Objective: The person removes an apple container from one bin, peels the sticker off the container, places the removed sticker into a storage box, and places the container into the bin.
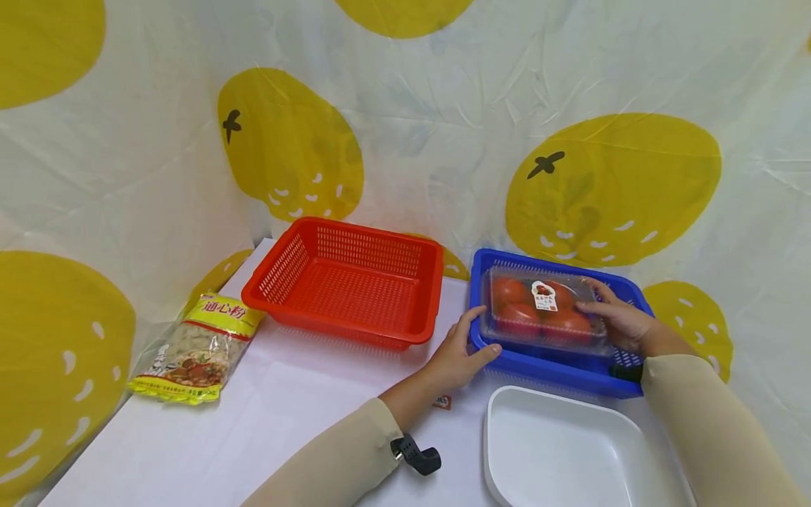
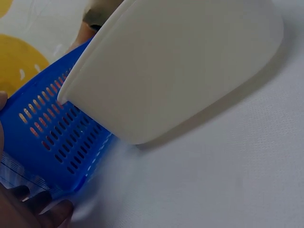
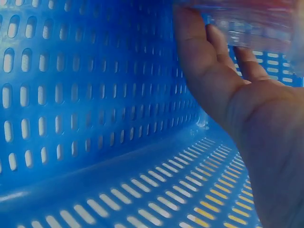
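A clear plastic box of tomatoes [image 1: 543,310] with a white label sits within the rim of the blue basket [image 1: 538,377], tilted. My right hand [image 1: 617,317] holds the box at its right end, thumb towards the near side. The right wrist view shows the right hand [image 3: 228,90] inside the basket, fingers against the box's blurred underside. My left hand [image 1: 453,355] grips the basket's near left corner, thumb and fingers spread around it. In the left wrist view only part of the left hand [image 2: 35,209] shows, beside the slotted blue wall [image 2: 52,128].
A red basket [image 1: 361,325] stands left of the blue one. A bag of macaroni [image 1: 196,345] leans against its left side. The white tub [image 1: 557,443] is in front of the blue basket. A small packet [image 1: 442,402] lies by my left wrist.
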`<state>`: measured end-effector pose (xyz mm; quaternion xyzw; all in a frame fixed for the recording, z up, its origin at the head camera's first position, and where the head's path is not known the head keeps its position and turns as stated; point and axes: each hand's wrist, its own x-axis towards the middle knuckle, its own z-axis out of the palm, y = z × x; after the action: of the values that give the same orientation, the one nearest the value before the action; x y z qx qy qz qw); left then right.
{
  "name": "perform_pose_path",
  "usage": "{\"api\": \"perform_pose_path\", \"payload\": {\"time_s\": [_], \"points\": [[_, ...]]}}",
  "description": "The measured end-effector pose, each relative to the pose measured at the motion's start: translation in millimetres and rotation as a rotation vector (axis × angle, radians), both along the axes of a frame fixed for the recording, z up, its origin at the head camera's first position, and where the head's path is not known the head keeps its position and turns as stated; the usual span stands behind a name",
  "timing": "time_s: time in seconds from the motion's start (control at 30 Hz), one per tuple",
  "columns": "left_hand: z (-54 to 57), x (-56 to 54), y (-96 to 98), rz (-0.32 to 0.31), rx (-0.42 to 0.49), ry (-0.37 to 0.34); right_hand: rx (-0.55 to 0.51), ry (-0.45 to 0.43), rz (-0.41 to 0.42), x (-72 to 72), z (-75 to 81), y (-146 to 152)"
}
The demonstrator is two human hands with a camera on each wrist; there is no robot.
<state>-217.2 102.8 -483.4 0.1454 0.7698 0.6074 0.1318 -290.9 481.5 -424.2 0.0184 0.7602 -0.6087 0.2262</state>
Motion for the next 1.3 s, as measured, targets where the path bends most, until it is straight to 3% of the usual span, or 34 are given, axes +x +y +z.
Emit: {"api": "perform_pose_path", "payload": {"time_s": [0.17,0.3,0.5,0.63,0.93,1.13,1.3], "points": [[0.5,0.1,-1.9,0.010,-0.017,0.014,-0.072,0.014,-0.013,-0.4,4.9,2],[0.3,0.7,-2.5,0.010,-0.017,0.017,-0.198,0.021,-0.044,1.7,6.4,6],[2.8,2.8,-3.0,0.005,-0.031,0.016,-0.327,0.097,-0.041,4.3,8.0,14],[3.5,2.9,-3.3,0.011,-0.047,0.033,-0.383,0.139,-0.042,3.7,17.1,15],[3.3,2.7,-0.6,0.040,-0.105,0.067,-0.363,0.155,-0.063,6.2,51.9,11],[7.0,6.7,-1.0,0.079,-0.204,0.175,-0.349,0.150,-0.042,15.3,74.8,0],[16.5,12.7,-5.1,0.104,-0.188,0.273,-0.306,0.130,-0.060,22.2,87.4,-7]]}}
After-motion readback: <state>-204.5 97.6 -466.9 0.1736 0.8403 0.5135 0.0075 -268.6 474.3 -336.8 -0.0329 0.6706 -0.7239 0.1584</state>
